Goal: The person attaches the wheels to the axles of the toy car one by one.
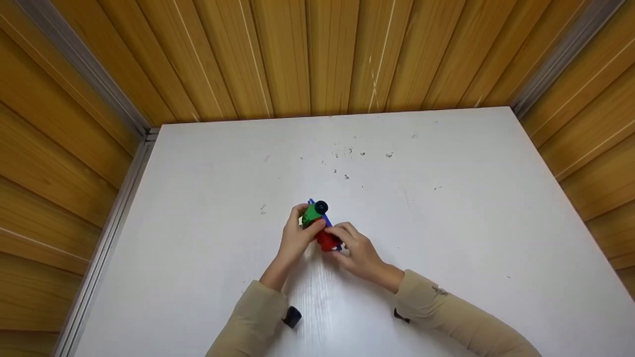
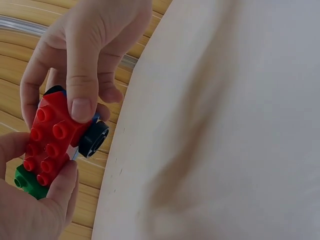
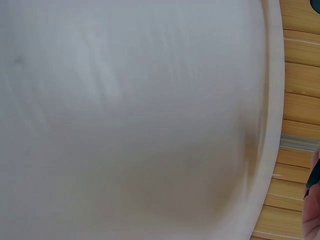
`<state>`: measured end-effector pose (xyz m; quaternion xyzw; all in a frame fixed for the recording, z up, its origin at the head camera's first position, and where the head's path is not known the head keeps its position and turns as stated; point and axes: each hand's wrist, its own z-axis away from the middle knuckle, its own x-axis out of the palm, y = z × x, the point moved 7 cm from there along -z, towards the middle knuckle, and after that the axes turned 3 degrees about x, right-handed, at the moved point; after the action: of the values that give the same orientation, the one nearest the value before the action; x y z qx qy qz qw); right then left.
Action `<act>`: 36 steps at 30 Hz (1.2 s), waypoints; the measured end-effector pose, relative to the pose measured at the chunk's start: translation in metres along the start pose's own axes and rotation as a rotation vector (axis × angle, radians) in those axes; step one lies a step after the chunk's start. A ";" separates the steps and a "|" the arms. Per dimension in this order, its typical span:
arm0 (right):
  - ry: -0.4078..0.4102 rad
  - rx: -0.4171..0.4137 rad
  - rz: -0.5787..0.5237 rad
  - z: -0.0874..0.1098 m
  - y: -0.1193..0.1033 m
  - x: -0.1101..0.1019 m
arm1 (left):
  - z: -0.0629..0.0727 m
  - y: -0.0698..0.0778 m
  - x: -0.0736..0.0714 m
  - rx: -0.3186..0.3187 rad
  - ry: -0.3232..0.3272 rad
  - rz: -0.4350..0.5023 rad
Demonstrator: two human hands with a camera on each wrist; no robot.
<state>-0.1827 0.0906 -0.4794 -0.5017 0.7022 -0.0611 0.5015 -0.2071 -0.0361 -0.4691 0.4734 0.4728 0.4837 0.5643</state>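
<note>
Both hands hold a small toy brick car above the table. Its red studded brick [image 2: 49, 132] and green brick [image 1: 310, 213] sit on a narrow blue base [image 1: 327, 221], with a black wheel [image 1: 321, 207] at the far end. My left hand [image 1: 296, 239] grips the car around the green end, thumb over the red brick. At the near end, my right hand [image 1: 363, 254] pinches the car, its thumb on the red brick beside another black wheel [image 2: 94, 138] in the left wrist view. Fingers hide part of the base.
A white table [image 1: 198, 198] with dark scuff marks lies under the hands. Wood-slat walls [image 1: 307, 59] with metal corner rails stand behind it and at both sides. Black pieces [image 1: 292, 317] show by both sleeve cuffs.
</note>
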 end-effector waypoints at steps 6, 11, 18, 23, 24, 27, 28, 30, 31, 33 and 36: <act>-0.015 0.014 -0.067 -0.001 0.002 -0.004 | -0.002 0.000 -0.002 0.021 -0.025 0.020; -0.034 0.028 -0.127 -0.001 0.004 -0.008 | -0.003 0.002 -0.004 0.039 -0.049 0.028; -0.037 0.065 -0.191 -0.002 0.008 -0.016 | -0.004 0.003 -0.006 0.044 -0.091 0.033; -0.033 0.088 -0.211 -0.002 0.008 -0.023 | -0.004 0.003 -0.008 0.041 -0.115 0.038; -0.031 0.089 -0.216 -0.004 0.005 -0.027 | -0.004 0.002 -0.009 0.035 -0.116 0.039; -0.031 0.094 -0.229 -0.007 -0.005 -0.036 | -0.005 -0.001 -0.011 0.012 -0.104 0.030; -0.030 0.094 -0.232 -0.009 -0.008 -0.039 | -0.005 -0.002 -0.011 0.001 -0.095 0.027; -0.024 0.090 -0.232 -0.011 -0.014 -0.043 | -0.005 -0.004 -0.011 -0.010 -0.074 0.023; -0.022 0.094 -0.230 -0.011 -0.014 -0.044 | -0.005 -0.005 -0.011 -0.017 -0.062 0.024; -0.011 0.109 -0.227 -0.012 -0.013 -0.045 | -0.005 -0.006 -0.011 -0.032 -0.034 0.028; 0.015 0.137 -0.206 -0.007 0.001 -0.038 | -0.010 -0.020 -0.011 -0.058 0.005 0.030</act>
<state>-0.1892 0.1174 -0.4519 -0.5351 0.6449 -0.1641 0.5205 -0.2155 -0.0482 -0.4889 0.4627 0.4530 0.5066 0.5693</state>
